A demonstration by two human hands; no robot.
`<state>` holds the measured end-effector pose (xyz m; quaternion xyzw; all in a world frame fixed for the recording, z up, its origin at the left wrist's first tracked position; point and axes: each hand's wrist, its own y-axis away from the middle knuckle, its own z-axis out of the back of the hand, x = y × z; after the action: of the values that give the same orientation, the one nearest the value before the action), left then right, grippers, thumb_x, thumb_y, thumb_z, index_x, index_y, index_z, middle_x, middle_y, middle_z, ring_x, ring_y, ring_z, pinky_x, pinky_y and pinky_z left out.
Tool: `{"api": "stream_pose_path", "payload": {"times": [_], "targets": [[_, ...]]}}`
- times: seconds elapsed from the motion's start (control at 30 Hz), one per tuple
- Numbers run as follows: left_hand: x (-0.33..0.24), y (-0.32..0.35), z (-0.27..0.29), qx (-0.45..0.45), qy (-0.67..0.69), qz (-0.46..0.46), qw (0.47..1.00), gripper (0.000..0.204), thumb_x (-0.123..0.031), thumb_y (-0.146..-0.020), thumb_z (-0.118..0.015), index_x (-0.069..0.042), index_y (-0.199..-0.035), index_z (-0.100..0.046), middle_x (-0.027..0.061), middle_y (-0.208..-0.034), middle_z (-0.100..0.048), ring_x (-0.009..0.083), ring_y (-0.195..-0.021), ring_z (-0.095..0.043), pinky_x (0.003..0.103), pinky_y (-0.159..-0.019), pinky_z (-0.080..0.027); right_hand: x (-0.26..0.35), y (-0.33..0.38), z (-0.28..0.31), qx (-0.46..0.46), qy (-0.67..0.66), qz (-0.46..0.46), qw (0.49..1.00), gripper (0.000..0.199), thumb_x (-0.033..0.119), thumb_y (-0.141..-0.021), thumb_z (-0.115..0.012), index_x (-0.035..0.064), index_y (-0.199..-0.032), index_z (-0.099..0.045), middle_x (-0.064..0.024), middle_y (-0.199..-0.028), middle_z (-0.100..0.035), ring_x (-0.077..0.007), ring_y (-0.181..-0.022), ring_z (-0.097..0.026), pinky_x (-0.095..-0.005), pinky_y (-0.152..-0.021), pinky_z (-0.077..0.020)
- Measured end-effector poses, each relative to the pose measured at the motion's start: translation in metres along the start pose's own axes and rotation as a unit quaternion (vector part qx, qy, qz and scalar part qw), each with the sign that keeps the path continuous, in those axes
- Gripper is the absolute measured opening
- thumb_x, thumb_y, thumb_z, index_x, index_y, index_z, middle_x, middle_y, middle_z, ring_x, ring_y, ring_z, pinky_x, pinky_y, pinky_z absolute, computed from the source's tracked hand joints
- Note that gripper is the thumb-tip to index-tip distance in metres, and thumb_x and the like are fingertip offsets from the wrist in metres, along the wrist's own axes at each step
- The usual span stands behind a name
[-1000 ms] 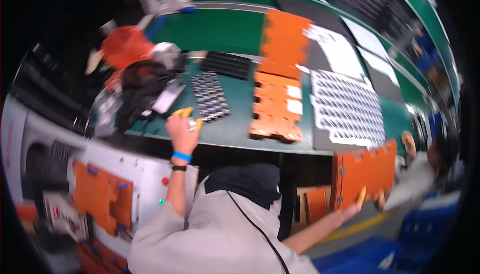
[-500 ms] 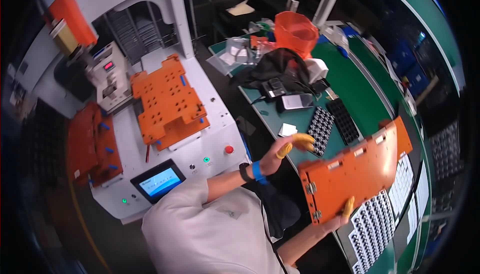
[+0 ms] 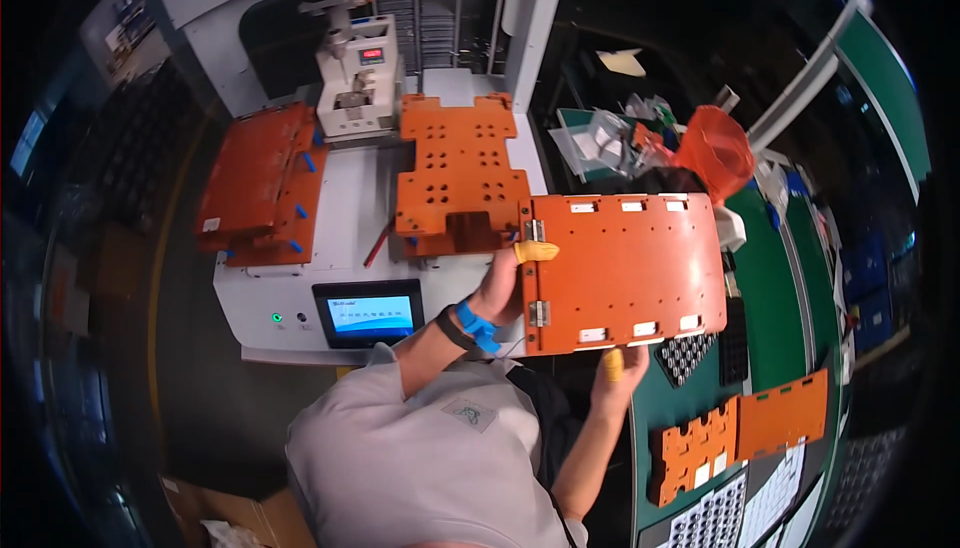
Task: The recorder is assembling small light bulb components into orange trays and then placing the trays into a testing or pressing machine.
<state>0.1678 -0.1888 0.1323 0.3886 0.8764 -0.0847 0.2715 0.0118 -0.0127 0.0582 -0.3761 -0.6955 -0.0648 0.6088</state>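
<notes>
An orange hinged fixture plate (image 3: 630,273), with metal hinges along its left edge and slots along its long edges, is held up between my two hands. My left hand (image 3: 503,283), wearing yellow finger covers, grips its hinged edge, thumb on top. My right hand (image 3: 622,376) supports the near edge, its yellow-covered thumb showing; its other fingers are partly hidden. Just left of the held plate, an orange fixture base (image 3: 460,163) with rows of holes sits on the white machine. Another orange fixture (image 3: 258,173) with blue pins stands at the machine's left.
A small screen (image 3: 368,314) is on the machine front, below a white driver unit (image 3: 358,83). On the green bench (image 3: 655,398) lie an opened orange fixture (image 3: 785,418), black trays (image 3: 735,338) and a sheet of small black parts (image 3: 710,513). A red-orange bin (image 3: 715,148) stands farther back.
My left hand, empty and open before, has taken hold of the plate's hinged edge. The plate has moved from over the bench to beside the machine. The view has turned left.
</notes>
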Motion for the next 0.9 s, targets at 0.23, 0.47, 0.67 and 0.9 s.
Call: {"api": "stream_pose_path", "payload": {"times": [0.23,0.47,0.67,0.9], "targets": [[-0.084,0.019,0.05,0.041,-0.019,0.091,0.995,0.034,-0.017,-0.094,-0.061,0.004,-0.121,-0.062,0.0123,-0.102,-0.072,0.0197,-0.085,-0.073,0.031,-0.079,-0.061,0.014,-0.048,0.062,0.002,-0.303,-0.317,0.899,0.095,0.077,-0.09,-0.054,0.0046,-0.15,-0.044,-0.0167,-0.151,-0.05,-0.0329,-0.128,-0.058,-0.0489,-0.106,-0.0501],[-0.125,0.028,0.042,0.025,-0.176,0.106,0.978,0.039,-0.027,-0.097,-0.07,-0.004,-0.126,-0.062,0.0027,-0.112,-0.069,0.0088,-0.091,-0.069,0.026,-0.08,-0.058,0.017,-0.051,0.016,-0.005,-0.29,-0.305,0.907,0.071,0.031,-0.079,-0.068,0.0015,-0.142,-0.052,-0.0162,-0.135,-0.062,-0.032,-0.116,-0.065,-0.045,-0.103,-0.0529],[-0.114,0.03,0.062,0.078,0.021,-0.084,0.993,0.092,-0.068,-0.099,-0.039,0.002,-0.158,-0.031,0.0177,-0.162,-0.037,0.0297,-0.148,-0.036,0.045,-0.124,-0.025,0.003,-0.047,-0.049,-0.001,-0.402,-0.265,0.876,0.063,0.029,-0.087,-0.064,0.0035,-0.143,-0.052,-0.0141,-0.143,-0.058,-0.0311,-0.129,-0.058,-0.0479,-0.111,-0.0455],[-0.067,0.035,0.069,-0.082,-0.283,-0.403,0.866,0.092,-0.038,-0.097,-0.069,-0.001,-0.162,-0.017,0.0199,-0.167,-0.023,0.03,-0.156,-0.022,0.041,-0.126,-0.018,0.008,-0.079,-0.143,-0.01,-0.35,-0.264,0.899,0.052,0.024,-0.091,-0.066,0.0046,-0.139,-0.055,-0.0111,-0.137,-0.063,-0.0291,-0.126,-0.061,-0.0467,-0.108,-0.0507]]}}
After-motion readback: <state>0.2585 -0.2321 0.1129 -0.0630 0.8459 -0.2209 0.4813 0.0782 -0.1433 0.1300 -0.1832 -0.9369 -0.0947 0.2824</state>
